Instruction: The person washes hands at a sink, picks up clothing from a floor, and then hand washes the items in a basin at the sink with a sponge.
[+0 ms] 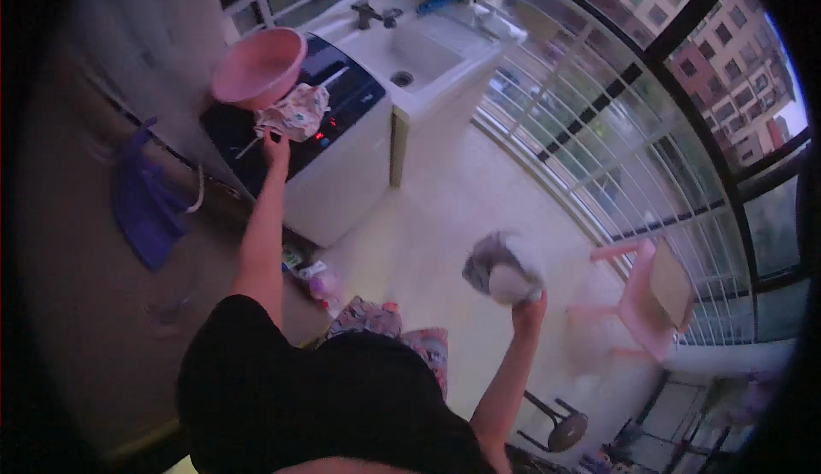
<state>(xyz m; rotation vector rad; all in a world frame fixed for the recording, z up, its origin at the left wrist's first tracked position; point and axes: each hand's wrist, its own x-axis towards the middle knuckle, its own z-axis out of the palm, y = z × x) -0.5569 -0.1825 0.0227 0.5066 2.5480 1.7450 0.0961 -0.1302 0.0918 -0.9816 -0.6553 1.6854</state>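
My left hand [275, 142] is closed on the lower edge of a white floral cloth [298, 108] lying on the black top of a washing machine [333, 162], where small red lights show. A pink basin [256, 62] sits on the machine just behind the cloth. Lower right, my right hand [528, 305] grips a bunched grey-and-white cloth [496, 262], held out over the pale floor and slightly blurred.
A white sink [392, 55] with taps adjoins the machine. Railed windows [590, 106] line the right, with a pink stool [637, 303] beside them and a dark stool [566, 431] below. Bottles [323, 284] stand by the machine; a purple dustpan-like item [150, 205] is left.
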